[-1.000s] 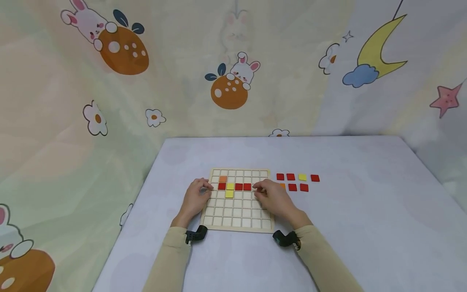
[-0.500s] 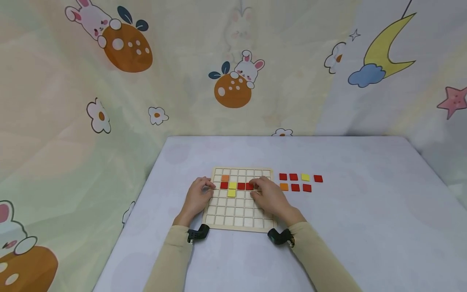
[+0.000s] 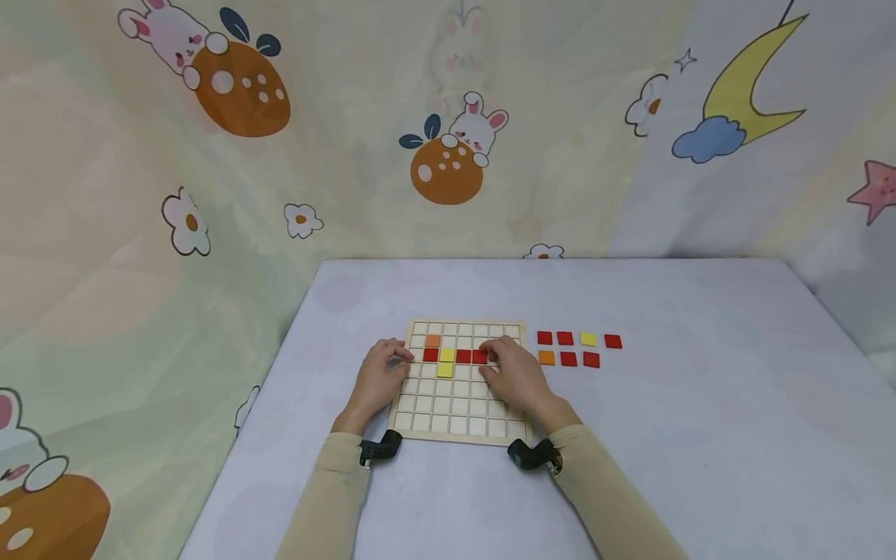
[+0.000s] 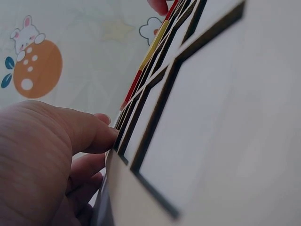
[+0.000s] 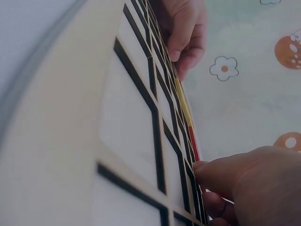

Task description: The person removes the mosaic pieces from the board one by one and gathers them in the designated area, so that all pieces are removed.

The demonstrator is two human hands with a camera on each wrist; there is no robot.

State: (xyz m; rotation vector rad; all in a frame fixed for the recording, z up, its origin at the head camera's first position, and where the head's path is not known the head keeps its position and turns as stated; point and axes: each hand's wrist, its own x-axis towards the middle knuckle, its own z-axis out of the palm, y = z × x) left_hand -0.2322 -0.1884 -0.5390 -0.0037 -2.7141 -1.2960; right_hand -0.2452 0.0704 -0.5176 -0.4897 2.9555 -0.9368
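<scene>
My left hand (image 3: 378, 377) grips the left edge of a wooden grid board (image 3: 441, 406), thumb on its rim and the other fingers curled below, as the left wrist view shows. My right hand (image 3: 519, 377) reaches over the board's right side. Its index fingertip is at the rightmost red tile (image 3: 479, 357); the thumb is apart, below that tile. In the same row lie another red tile (image 3: 463, 356), a yellow tile (image 3: 446, 355) and a left red tile (image 3: 430, 355). An orange tile (image 3: 432, 341) sits above the left one; a second yellow tile (image 3: 444, 370) sits below the first.
Right of the board, loose tiles lie in two rows on the white-covered table (image 3: 700, 420): several red tiles (image 3: 565, 338), one yellow tile (image 3: 588, 339) and one orange tile (image 3: 547, 358). A patterned cloth (image 3: 336, 124) hangs behind the table.
My right hand has moved slightly left, to the rightmost red tile on the board, and uncovered the loose orange tile. The left hand stays at the board's edge. The head view has shifted slightly.
</scene>
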